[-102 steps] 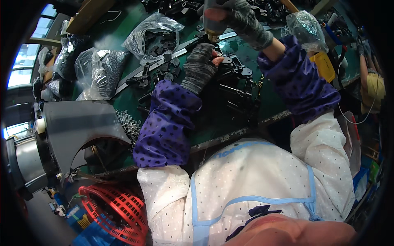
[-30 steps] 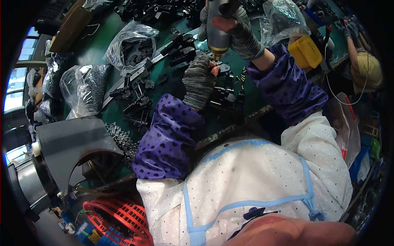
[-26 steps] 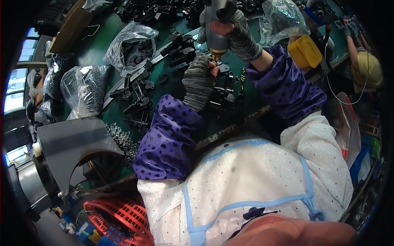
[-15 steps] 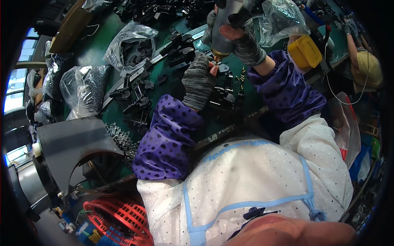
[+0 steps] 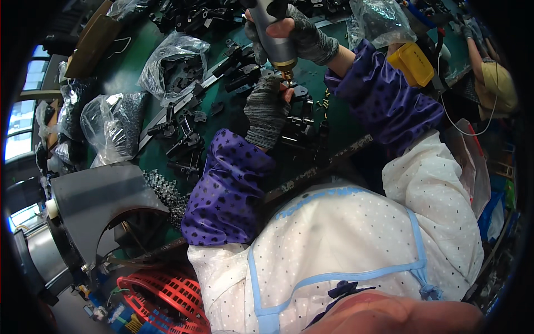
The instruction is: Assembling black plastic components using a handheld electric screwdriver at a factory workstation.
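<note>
My right hand (image 5: pixel 308 36), in a grey fingerless glove, is wrapped round a silver electric screwdriver (image 5: pixel 276 47) with a brass-coloured nose. The driver leans down to the fingertips of my left hand (image 5: pixel 266 108), gloved the same way. Those fingers are pinched together on a small dark metal part (image 5: pixel 301 91), mostly hidden by the hand and the driver's tip. Just right of it lie several brass-coloured screws (image 5: pixel 326 101) on the green bench. Black metal assemblies (image 5: pixel 186 139) are spread to the left of my left hand.
An open plastic bag of black parts (image 5: pixel 181 69) and a metal rail (image 5: pixel 158 122) lie at left. A yellow container (image 5: pixel 411 64) stands at right. Shiny small hardware (image 5: pixel 164 189) is heaped beside a grey machine cover (image 5: pixel 105 195). A red basket (image 5: pixel 167 289) sits low left. Another person (image 5: pixel 495 89) is far right.
My right hand and the screwdriver have shifted left, and the driver now tilts the other way, its top leaning left. My left hand stays almost in place.
</note>
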`<state>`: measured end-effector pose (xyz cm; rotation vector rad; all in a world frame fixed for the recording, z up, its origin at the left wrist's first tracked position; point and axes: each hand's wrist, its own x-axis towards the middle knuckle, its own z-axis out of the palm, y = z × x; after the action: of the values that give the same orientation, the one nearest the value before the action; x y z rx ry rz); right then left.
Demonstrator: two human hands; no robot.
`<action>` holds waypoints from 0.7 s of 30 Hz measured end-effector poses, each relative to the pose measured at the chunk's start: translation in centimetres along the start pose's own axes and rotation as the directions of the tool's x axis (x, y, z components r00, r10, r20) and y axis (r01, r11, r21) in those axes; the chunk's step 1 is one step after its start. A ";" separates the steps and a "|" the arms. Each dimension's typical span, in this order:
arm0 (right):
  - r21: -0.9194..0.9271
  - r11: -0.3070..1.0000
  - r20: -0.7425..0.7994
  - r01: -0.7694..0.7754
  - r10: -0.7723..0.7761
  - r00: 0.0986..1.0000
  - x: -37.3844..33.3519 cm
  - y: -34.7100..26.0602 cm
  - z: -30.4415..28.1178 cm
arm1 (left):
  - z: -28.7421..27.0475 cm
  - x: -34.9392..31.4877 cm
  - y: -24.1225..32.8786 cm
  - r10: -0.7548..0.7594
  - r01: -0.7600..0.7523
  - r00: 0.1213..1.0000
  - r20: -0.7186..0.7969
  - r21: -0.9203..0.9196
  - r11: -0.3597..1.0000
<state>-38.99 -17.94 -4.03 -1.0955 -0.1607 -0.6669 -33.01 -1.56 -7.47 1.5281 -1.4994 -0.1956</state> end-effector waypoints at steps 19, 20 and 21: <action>-0.313 0.949 -0.414 -0.029 -0.109 0.904 -2.8 -2.9 5.0 | -0.6 -0.8 -0.1 -0.038 0.038 0.999 -0.011 -0.025 0.999; -0.346 0.938 -0.395 0.011 -0.156 0.905 -2.2 -0.9 1.9 | -0.7 -0.7 0.1 -0.022 0.021 0.999 -0.029 -0.023 0.999; -0.378 0.925 -0.372 0.048 -0.199 0.906 -1.1 1.5 -0.8 | -1.0 -0.7 0.2 -0.009 0.008 0.999 -0.050 -0.022 1.000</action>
<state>-39.18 -17.78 -6.02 -1.2785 0.2642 -1.0565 -32.66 -0.47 -7.11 1.5114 -1.4471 -0.1775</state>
